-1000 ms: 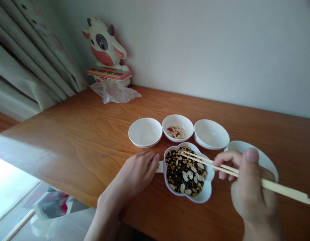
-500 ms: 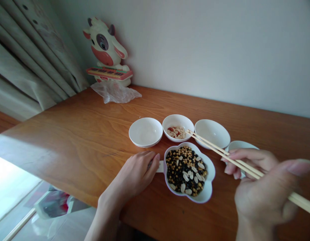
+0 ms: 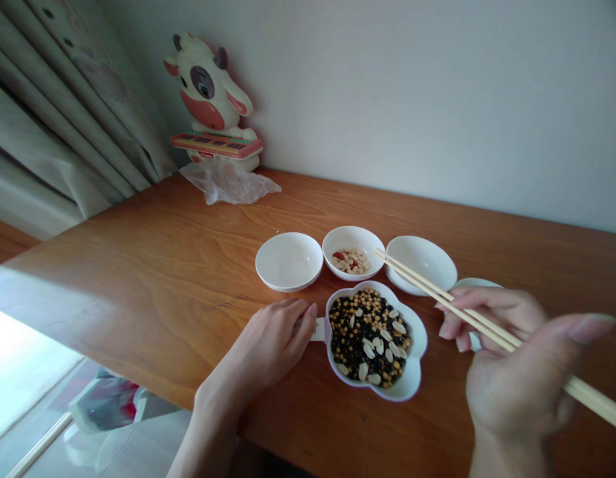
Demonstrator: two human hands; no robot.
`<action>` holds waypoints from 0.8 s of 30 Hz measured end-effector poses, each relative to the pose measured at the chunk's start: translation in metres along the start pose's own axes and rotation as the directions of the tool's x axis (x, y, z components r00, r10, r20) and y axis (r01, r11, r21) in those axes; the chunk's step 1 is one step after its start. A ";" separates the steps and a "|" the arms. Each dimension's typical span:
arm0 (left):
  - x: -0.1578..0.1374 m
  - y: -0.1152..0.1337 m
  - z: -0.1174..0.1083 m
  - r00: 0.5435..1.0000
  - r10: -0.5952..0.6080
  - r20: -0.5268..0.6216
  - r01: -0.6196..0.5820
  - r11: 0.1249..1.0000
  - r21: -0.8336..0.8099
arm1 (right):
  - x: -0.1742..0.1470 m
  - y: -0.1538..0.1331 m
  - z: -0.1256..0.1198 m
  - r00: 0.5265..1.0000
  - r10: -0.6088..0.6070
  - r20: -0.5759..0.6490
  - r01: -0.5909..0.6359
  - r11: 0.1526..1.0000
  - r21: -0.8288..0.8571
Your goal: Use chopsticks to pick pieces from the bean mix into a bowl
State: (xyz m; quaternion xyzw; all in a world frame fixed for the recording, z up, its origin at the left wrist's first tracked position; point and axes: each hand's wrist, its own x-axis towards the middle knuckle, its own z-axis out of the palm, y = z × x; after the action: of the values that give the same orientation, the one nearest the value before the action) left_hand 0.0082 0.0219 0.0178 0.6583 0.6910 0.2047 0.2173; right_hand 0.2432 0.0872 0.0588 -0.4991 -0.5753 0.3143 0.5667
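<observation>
My left hand (image 3: 278, 338) is closed round the short handle of a white, flower-shaped bowl (image 3: 414, 378). Dark and yellow beans (image 3: 355, 332) fill that bowl, with several pale peanut halves (image 3: 379, 345) lying on top. My right hand (image 3: 512, 365) grips a pair of wooden chopsticks (image 3: 437, 292). Their tips are over the right rim of a small white bowl (image 3: 354, 234), with nothing visible between them. Peanut pieces (image 3: 352, 261), some with red skin, lie inside this small bowl.
White bowls stand to its left (image 3: 289, 260) and right (image 3: 422, 262); another bowl (image 3: 474, 282) is partly behind my right hand. A cow toy keyboard (image 3: 216, 143) and a clear plastic bag (image 3: 233, 186) sit at the back left of the wooden table (image 3: 139, 265), near a curtain (image 3: 54, 119).
The chopstick tips have risen slightly and spread a little apart at the small bowl's rim. My right hand has shifted slightly left; my left hand stays on the handle.
</observation>
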 end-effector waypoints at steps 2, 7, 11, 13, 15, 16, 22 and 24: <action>0.000 0.000 0.000 1.000 0.002 -0.003 -0.002 1.000 0.003 | 0.000 -0.001 -0.005 1.000 -0.013 0.000 0.013 1.000 0.001; 0.000 -0.001 0.001 1.000 0.012 -0.004 -0.012 1.000 0.011 | 0.000 -0.004 -0.019 0.975 0.061 0.212 -0.041 0.994 -0.096; 0.000 -0.001 0.002 1.000 0.009 -0.002 -0.009 1.000 0.013 | 0.002 -0.005 -0.020 0.927 0.215 0.307 -0.188 0.975 -0.114; 0.000 -0.001 0.001 1.000 0.011 0.000 -0.011 1.000 0.013 | 0.003 -0.005 -0.019 0.918 0.249 0.307 -0.225 0.968 -0.113; 0.000 0.000 0.000 1.000 0.010 -0.002 -0.010 1.000 0.012 | 0.004 -0.004 -0.018 0.914 0.258 0.313 -0.226 0.965 -0.136; 0.000 0.001 0.000 1.000 0.008 -0.003 -0.008 1.000 0.014 | 0.004 -0.004 -0.017 0.911 0.258 0.321 -0.218 0.964 -0.155; 0.000 0.003 -0.001 1.000 0.002 -0.006 -0.002 1.000 0.021 | 0.002 0.001 -0.012 0.893 0.257 0.370 -0.192 0.960 -0.203; 0.000 0.003 -0.001 1.000 0.006 -0.007 -0.006 1.000 0.020 | 0.002 0.002 -0.013 0.901 0.254 0.352 -0.190 0.960 -0.205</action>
State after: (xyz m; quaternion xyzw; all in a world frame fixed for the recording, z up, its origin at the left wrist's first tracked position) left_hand 0.0098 0.0217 0.0205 0.6617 0.6920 0.2007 0.2075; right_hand 0.2560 0.0873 0.0599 -0.5377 -0.6361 0.4174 0.3633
